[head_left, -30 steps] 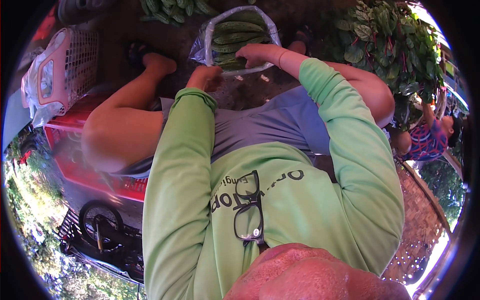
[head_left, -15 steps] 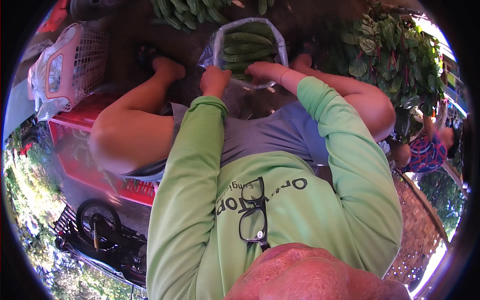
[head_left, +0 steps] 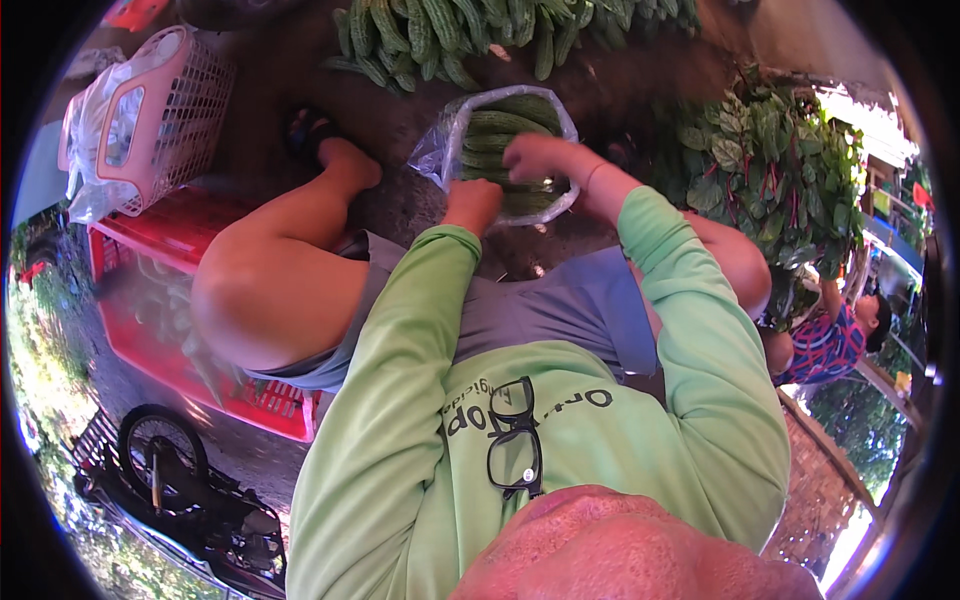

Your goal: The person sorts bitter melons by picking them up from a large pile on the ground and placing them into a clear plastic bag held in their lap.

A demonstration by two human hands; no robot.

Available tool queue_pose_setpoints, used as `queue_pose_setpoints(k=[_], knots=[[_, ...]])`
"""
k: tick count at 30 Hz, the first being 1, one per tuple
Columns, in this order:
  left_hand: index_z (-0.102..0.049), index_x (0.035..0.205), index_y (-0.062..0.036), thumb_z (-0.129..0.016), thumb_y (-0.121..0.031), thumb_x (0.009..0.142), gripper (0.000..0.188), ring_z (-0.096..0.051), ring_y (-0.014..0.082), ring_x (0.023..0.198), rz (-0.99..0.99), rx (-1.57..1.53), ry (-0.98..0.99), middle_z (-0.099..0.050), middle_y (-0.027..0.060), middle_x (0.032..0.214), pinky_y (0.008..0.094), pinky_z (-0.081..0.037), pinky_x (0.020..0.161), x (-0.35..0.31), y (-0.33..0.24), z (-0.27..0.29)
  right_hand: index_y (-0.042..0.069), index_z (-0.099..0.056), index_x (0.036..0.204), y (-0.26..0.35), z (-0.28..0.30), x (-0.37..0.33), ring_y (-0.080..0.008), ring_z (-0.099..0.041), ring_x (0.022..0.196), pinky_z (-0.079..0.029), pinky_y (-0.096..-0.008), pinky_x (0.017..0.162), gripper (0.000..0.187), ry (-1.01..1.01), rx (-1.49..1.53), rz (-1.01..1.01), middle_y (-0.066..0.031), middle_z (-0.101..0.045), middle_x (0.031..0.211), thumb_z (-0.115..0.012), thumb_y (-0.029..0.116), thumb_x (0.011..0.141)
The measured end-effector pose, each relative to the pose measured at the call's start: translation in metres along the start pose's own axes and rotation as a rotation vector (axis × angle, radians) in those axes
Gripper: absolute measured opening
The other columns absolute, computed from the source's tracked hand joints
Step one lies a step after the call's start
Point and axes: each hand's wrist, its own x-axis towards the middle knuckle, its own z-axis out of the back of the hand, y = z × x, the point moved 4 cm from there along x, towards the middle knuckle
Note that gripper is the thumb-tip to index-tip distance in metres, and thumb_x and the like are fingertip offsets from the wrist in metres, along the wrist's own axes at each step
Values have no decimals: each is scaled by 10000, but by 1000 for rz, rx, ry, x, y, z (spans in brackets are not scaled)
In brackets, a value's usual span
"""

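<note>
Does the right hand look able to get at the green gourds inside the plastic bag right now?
Probably yes: the right hand is over the open plastic bag, and nothing visible bars its way to the green gourds.

Left hand [head_left: 473,205] seems curled; right hand [head_left: 542,157] points inward, blurred

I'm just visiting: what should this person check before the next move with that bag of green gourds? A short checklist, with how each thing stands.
1. Bag mouth open: ok, spread wide.
2. Gourds in the bag: ok, lying side by side.
3. Left hand at the bag: ok, curled at its near left edge.
4. Right hand gripping a gourd: cannot tell, blurred.
5. Pile apart from the bag: ok, beyond it.
</note>
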Motion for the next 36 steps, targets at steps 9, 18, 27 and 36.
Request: queue_pose_setpoints(k=[9, 18, 27, 36], knots=[[-818, 955, -140, -589, -172, 907, 236, -774, 308, 957, 51, 7, -9, -793, 118, 1010, 466, -560, 819, 3, -9, 7, -51, -636, 1242, -19, 267, 8, -347, -737, 1035, -576, -450, 870, 394, -895, -504, -284, -222, -742, 1159, -626, 267, 1008], [-824, 1010, -160, -589, -201, 921, 254, -767, 331, 987, 127, 18, 37, -796, 92, 1039, 566, -517, 830, 6, -12, 3, 12, -743, 1078, -29, 308, 74, -337, -761, 962, -595, -423, 785, 233, -827, -686, -423, -202, -768, 1005, -612, 167, 963], [-755, 1257, -76, -555, -273, 987, 389, -670, 423, 1189, 188, 28, 149, -734, 161, 1263, 767, -391, 1012, 12, -10, -23, 61, -694, 1164, 11, 340, 60, -410, -681, 1148, -533, -534, 926, 461, -781, -514, -379, -227, -717, 1216, -692, 447, 913], [-729, 1323, -121, -548, -278, 998, 403, -630, 409, 1278, 191, -98, 179, -686, 146, 1374, 762, -350, 1064, 0, -6, -13, 4, -696, 1176, 217, 231, 59, -30, -469, 502, -337, -206, 436, 427, -381, 816, 260, 67, -546, 704, -750, 354, 937]])
